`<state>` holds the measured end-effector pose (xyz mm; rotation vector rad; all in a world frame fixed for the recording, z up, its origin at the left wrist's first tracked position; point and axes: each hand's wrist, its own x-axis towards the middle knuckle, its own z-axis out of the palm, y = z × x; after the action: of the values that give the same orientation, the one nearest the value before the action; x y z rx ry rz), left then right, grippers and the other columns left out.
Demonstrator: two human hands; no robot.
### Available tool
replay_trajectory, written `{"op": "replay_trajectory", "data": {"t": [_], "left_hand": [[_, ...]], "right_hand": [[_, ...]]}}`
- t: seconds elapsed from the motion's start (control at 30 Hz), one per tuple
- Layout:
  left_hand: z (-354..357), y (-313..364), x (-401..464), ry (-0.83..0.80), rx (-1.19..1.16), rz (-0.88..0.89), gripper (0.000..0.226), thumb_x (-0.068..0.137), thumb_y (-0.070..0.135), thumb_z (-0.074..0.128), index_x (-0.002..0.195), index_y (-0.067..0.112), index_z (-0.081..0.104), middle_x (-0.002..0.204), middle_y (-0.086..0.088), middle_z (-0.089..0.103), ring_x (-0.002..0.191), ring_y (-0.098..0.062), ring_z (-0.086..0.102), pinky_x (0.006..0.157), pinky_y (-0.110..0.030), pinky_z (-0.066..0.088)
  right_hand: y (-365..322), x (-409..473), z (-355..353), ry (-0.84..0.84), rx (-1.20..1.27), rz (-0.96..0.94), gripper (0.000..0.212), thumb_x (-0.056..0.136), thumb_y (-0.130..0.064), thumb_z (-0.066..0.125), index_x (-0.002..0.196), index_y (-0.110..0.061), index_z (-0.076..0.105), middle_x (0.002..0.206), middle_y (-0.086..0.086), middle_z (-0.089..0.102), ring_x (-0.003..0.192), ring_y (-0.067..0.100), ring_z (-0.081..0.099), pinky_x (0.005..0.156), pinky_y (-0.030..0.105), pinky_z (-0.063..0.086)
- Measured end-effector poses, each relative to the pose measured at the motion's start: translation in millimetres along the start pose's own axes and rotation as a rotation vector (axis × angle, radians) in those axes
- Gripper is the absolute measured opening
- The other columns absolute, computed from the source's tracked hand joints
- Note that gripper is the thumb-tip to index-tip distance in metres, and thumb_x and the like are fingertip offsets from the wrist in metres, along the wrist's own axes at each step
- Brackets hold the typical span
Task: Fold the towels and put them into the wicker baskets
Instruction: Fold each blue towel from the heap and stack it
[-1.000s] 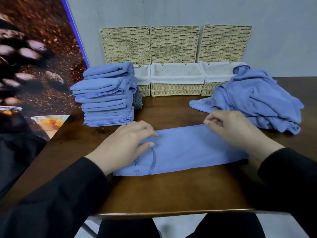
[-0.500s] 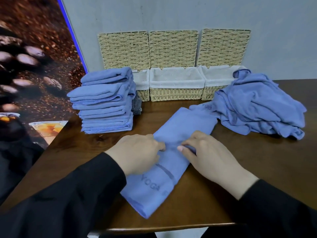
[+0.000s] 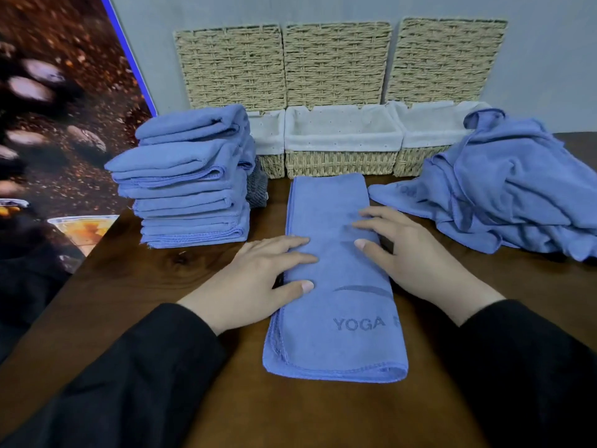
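Long folded blue microfibre towel (image 3: pixel 336 286) lies lengthwise on dark wooden table (image 3: pixel 145 286). Left hand (image 3: pixel 255 279) and right hand (image 3: pixel 407 263) rest flat; towel's middle between fingertips.

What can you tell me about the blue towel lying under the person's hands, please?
The towel is blue, soft-looking cloth folded into a long layered strip with stitched edges. It lies flat on the dark wooden table, running from the near edge toward the middle basket. A curved line and the word YOGA are printed near its front end. The left hand and right hand rest on it with straight fingers.
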<state>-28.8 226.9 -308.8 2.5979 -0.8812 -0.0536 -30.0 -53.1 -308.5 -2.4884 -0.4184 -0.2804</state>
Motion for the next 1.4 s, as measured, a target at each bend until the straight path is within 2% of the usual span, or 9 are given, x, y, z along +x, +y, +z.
{"op": "replay_trajectory", "data": {"t": [0.13, 0.3, 0.47, 0.7, 0.87, 0.97, 1.07, 1.2, 1.4], "left_hand": [[-5, 0, -7, -0.103, -0.001, 0.008, 0.073, 0.082, 0.080, 0.038, 0.147, 0.049, 0.039, 0.163, 0.028, 0.012, 0.147, 0.012, -0.004, 0.125, -0.037, 0.003], [-14, -4, -14, -0.246, 0.031, 0.003, 0.083, 0.079, 0.083, 0.047, 0.152, 0.053, 0.021, 0.160, 0.036, -0.009, 0.144, 0.015, -0.020, 0.121, -0.029, -0.013], [-14, -4, -12, -0.247, -0.002, -0.031, 0.086, 0.075, 0.082, 0.055, 0.151, 0.053, 0.027, 0.159, 0.038, -0.006, 0.145, 0.014, -0.016, 0.122, -0.030, -0.012], [-11, -5, -13, -0.212, -0.015, 0.003, 0.097, 0.063, 0.098, 0.039, 0.149, 0.054, 0.029, 0.161, 0.035, -0.001, 0.144, 0.015, -0.016, 0.124, -0.037, -0.009], [-16, 4, -16, -0.132, -0.308, 0.093, 0.058, 0.085, 0.077, 0.047, 0.135, 0.047, 0.055, 0.151, 0.031, 0.041, 0.145, 0.011, 0.021, 0.125, -0.041, 0.012], [-23, 8, -22, -0.103, -0.615, 0.108, 0.077, 0.087, 0.082, 0.034, 0.132, 0.027, 0.065, 0.137, 0.013, 0.063, 0.134, -0.009, 0.052, 0.115, -0.042, 0.037], [-27, 13, -25, -0.155, -0.695, 0.113, 0.077, 0.081, 0.078, 0.057, 0.134, 0.023, 0.065, 0.141, 0.002, 0.061, 0.136, -0.018, 0.051, 0.115, -0.046, 0.036], [-20, 24, -24, -0.203, -0.491, 0.011, 0.072, 0.069, 0.047, 0.084, 0.132, 0.059, 0.052, 0.139, 0.033, 0.050, 0.137, 0.007, 0.032, 0.115, -0.023, 0.026], [-17, 33, -23, -0.121, -0.294, 0.032, 0.049, 0.090, 0.017, 0.072, 0.127, 0.042, 0.052, 0.126, 0.029, 0.052, 0.116, 0.024, 0.032, 0.093, 0.006, 0.021]], "right_hand": [[-19, -22, -8, -0.146, 0.047, -0.203, 0.030, 0.095, -0.049, 0.061, 0.113, -0.028, 0.071, 0.116, -0.021, 0.057, 0.116, 0.005, 0.055, 0.103, 0.028, 0.040], [-12, -47, -14, -0.262, -0.008, -0.204, 0.032, 0.104, -0.039, 0.048, 0.131, -0.035, 0.065, 0.142, -0.032, 0.047, 0.142, -0.010, 0.032, 0.123, 0.037, 0.020], [-2, -77, -22, -0.328, -0.106, -0.337, 0.054, 0.096, -0.008, 0.061, 0.140, -0.037, 0.057, 0.160, -0.023, 0.033, 0.153, 0.004, 0.021, 0.122, 0.041, 0.018], [-17, -85, -14, -0.248, -0.155, -0.362, 0.043, 0.092, -0.056, 0.063, 0.129, -0.034, 0.064, 0.154, -0.023, 0.042, 0.149, 0.004, 0.030, 0.121, 0.039, 0.018], [-29, -74, -4, -0.008, 0.025, -0.201, 0.034, 0.101, -0.050, 0.049, 0.103, -0.026, 0.073, 0.107, -0.018, 0.071, 0.110, -0.004, 0.061, 0.101, 0.020, 0.041], [-32, -67, -2, 0.034, 0.232, -0.008, 0.049, 0.100, -0.060, 0.041, 0.092, -0.020, 0.068, 0.083, 0.005, 0.069, 0.079, 0.025, 0.065, 0.074, 0.047, 0.052], [-35, -67, -4, 0.099, 0.319, 0.050, 0.041, 0.103, -0.052, 0.043, 0.090, -0.020, 0.066, 0.079, 0.010, 0.067, 0.077, 0.037, 0.063, 0.068, 0.050, 0.051], [-40, -66, -6, 0.131, 0.364, 0.116, 0.039, 0.097, -0.048, 0.045, 0.084, -0.018, 0.065, 0.075, 0.002, 0.068, 0.076, 0.028, 0.062, 0.069, 0.038, 0.048], [-41, -66, -8, 0.118, 0.363, 0.189, 0.033, 0.103, -0.037, 0.048, 0.081, -0.020, 0.065, 0.078, -0.003, 0.071, 0.077, 0.020, 0.067, 0.070, 0.035, 0.050]]}}
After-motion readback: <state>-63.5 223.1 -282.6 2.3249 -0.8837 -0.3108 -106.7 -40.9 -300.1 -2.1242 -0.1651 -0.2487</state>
